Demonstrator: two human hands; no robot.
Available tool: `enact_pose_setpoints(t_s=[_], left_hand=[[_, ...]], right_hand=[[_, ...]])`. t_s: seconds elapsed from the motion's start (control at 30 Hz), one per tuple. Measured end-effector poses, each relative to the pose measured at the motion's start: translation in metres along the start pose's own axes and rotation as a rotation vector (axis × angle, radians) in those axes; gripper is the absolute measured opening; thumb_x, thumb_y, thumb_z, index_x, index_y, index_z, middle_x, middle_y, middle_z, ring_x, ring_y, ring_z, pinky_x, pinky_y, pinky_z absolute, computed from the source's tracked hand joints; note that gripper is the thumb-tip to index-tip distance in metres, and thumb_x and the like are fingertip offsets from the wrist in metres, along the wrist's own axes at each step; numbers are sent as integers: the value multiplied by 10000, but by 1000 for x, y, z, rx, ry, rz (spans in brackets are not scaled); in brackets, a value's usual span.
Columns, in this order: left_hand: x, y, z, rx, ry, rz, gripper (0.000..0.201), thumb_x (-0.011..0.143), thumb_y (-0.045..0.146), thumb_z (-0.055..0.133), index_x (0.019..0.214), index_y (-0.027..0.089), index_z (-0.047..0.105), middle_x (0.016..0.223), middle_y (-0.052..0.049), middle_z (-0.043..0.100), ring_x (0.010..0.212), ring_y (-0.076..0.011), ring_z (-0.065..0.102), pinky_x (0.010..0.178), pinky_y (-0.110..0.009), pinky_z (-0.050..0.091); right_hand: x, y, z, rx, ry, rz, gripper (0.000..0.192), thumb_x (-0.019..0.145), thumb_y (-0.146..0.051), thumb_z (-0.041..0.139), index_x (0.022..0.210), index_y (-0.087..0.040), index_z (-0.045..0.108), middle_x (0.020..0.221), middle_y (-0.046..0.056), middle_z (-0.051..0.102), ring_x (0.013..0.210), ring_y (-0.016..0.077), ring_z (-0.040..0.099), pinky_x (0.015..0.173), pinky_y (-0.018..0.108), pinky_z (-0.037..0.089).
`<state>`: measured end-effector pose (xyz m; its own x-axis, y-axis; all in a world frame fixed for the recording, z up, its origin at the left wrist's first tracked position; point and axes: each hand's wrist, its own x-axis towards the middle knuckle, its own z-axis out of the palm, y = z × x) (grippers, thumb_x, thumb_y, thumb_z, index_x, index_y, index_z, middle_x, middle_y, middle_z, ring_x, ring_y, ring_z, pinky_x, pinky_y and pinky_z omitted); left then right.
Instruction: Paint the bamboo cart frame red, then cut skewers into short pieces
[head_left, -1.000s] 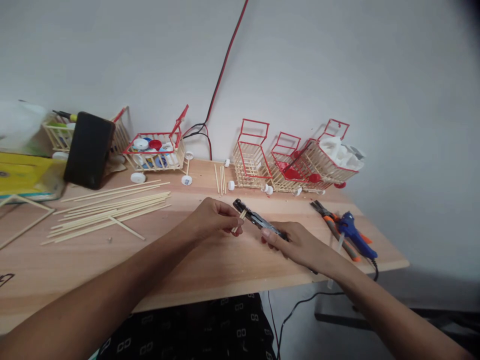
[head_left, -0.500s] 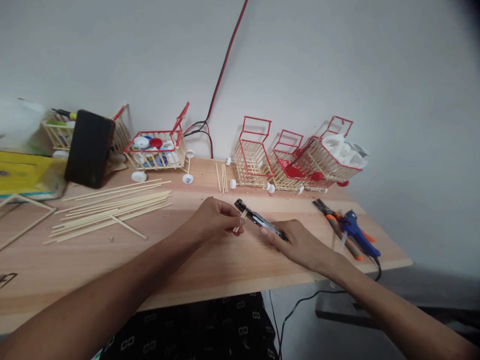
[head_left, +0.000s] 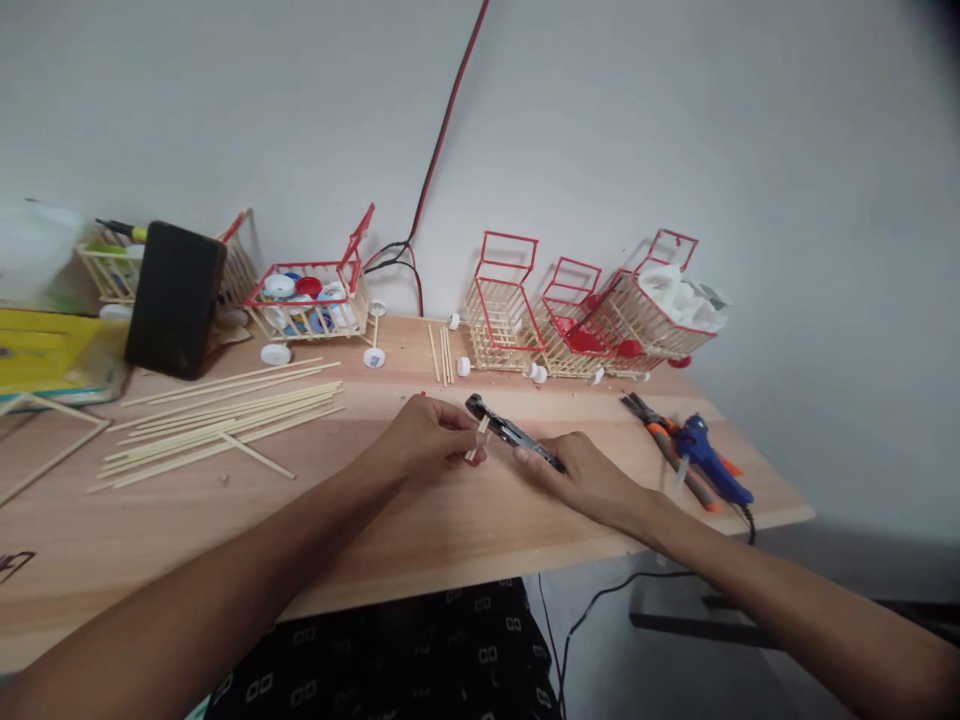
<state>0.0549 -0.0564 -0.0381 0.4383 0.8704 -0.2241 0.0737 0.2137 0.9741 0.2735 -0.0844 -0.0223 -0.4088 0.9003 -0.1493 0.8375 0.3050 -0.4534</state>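
My left hand (head_left: 439, 432) is closed in a pinch on short wooden sticks (head_left: 481, 428), just above the table. Their ends rest against a slim black-and-grey hand tool (head_left: 512, 432), perhaps a cutter; its exact kind is unclear. Its handle end is gripped by my right hand (head_left: 581, 475), and its head points up and left toward my left fingers. To the left of my hands lies a bunch of long wooden sticks (head_left: 225, 420). Several shorter sticks (head_left: 446, 357) lie behind my hands, near the wall.
Small stick-built carts with red rims line the wall, including one holding bottle caps (head_left: 304, 300) and one holding white wrapping (head_left: 675, 300). A black phone-like slab (head_left: 176, 300) leans at left. Orange-handled pliers (head_left: 671, 455) and a blue glue gun (head_left: 709, 460) lie at right.
The view has shifted slightly. My hands keep nearly the same pose, with the sticks still against the tool's head.
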Motion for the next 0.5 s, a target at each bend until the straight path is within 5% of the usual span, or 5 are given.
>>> enact_pose_setpoints(t_s=[0.27, 0.5], left_hand=[[3, -6, -7, -242, -83, -44, 235, 670, 327, 770, 731, 127, 662, 755, -53, 718, 684, -119, 641, 644, -244, 439], [6, -10, -8, -280, -72, -61, 246, 668, 316, 778, 748, 123, 649, 773, -63, 724, 714, -140, 660, 628, -244, 437]], right_hand=[[1, 15, -8, 235, 157, 148, 602, 893, -653, 273, 544, -191, 440, 455, -12, 459, 447, 117, 435, 482, 249, 313], [-6, 16, 1, 262, 164, 118, 618, 897, -653, 267, 534, -188, 451, 453, -16, 450, 457, 118, 429, 497, 251, 317]])
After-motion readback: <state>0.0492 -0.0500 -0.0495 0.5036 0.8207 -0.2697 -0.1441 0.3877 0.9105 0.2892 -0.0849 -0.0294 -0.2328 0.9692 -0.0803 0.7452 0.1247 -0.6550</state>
